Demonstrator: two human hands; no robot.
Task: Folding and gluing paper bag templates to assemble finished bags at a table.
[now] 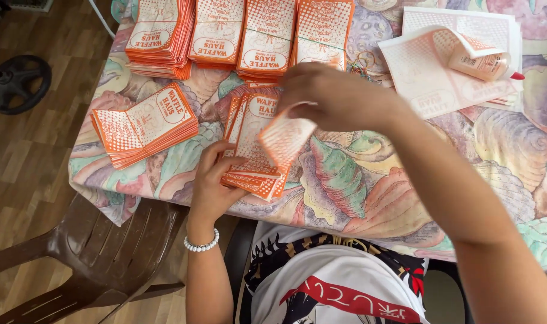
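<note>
Right now the left hand lies flat, fingers spread, pressing on the near edge of a small stack of orange-and-white paper sleeves at the front of the table, close to the person's body. The right hand hovers just above and beyond that stack, its fingers pinched on a single paper sleeve, which bends and hangs tilted over the top of the stack, its lower edge near or touching the pile; I cannot tell which. So the left hand is open and holding the stack down, while the right one is closed on the loose sleeve. A white beaded bracelet sits on the left wrist. To the left of the stack, apart from it, lies another stack of sleeves, turned at an angle. Along the far edge of the table four more stacks stand side by side in a row, touching or nearly so. At the far right lies a pile of paler flat sheets, with one sheet curled up, and beside the curl a small glue bottle with a red tip lies on its side on the sheets. The table wears a cloth printed with large seashells in pink, green and cream. A brown plastic chair stands at the lower left on a wooden floor
</note>
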